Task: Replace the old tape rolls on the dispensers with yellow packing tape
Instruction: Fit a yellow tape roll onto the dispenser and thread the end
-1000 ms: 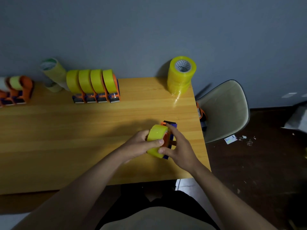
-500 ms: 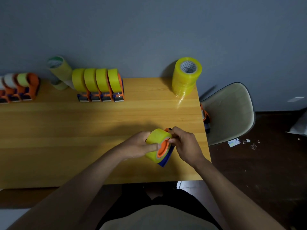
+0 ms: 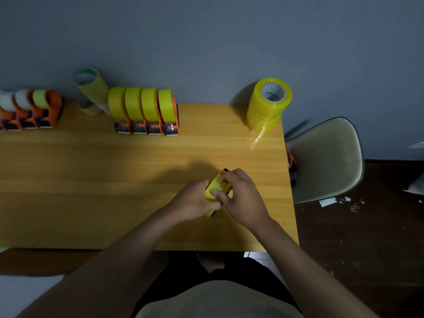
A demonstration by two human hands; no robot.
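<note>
1. At 9 o'clock on the tabletop (image 3: 91, 180), a row of old dispensers (image 3: 32, 111) carries pale, worn rolls; these look not yet done.
2. At 11 o'clock stand four loaded dispensers (image 3: 146, 113), each with yellow tape, side by side and touching. Just to their left leans a stack of spent rolls (image 3: 91, 88).
3. Left hand (image 3: 195, 203): its grip is clenched round the yellow roll (image 3: 215, 188) from the 9 o'clock side, steadying it.
4. The roll sits on an orange-and-blue dispenser (image 3: 223, 173) near the tabletop's 4 o'clock corner, between both hands. Its axle seems to run roughly 10 to 4 o'clock, though fingers hide most of it.
5. Right hand (image 3: 241, 196): fingers curl over the roll's top and thumb presses its face from 3 o'clock. It lies nearer the dispenser's frame, so seating or threading likely falls to it.
6. At 1 o'clock, a stack of fresh rolls (image 3: 268, 104) stands well apart; a chair (image 3: 325, 157) is beyond the edge.
</note>
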